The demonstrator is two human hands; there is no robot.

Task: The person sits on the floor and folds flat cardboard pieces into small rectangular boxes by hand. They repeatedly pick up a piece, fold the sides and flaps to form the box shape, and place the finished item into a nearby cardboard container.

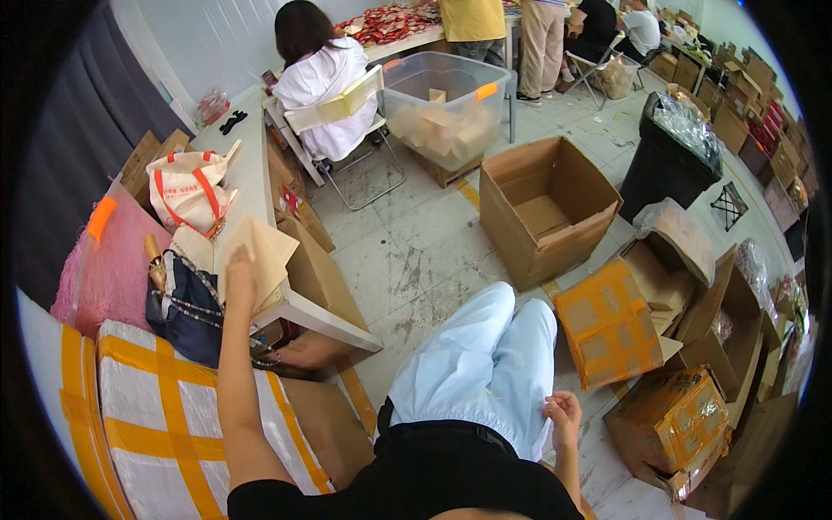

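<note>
At the near end of the white table [312, 311], my left hand [240, 281] grips thin tan cardboard pieces [265, 257], which look folded and tilt up from the tabletop. The hand is blurred and its fingertips are partly hidden. Close to it lie a navy bag [192, 312] with a beaded strap and a cream tote bag [185, 188] with red handles. Down at my right side, my right hand [563, 413] has its fingers half curled against the light blue trousers [455, 364]. Whether it pinches the cloth is unclear.
An open carton [549, 208] stands ahead on the tiled floor. Taped boxes [608, 322] crowd the right, near a black bin [673, 153]. White tape-bound boxes [162, 416] flank my left. Beyond, a seated person [325, 84] is beside a clear plastic tub [445, 117].
</note>
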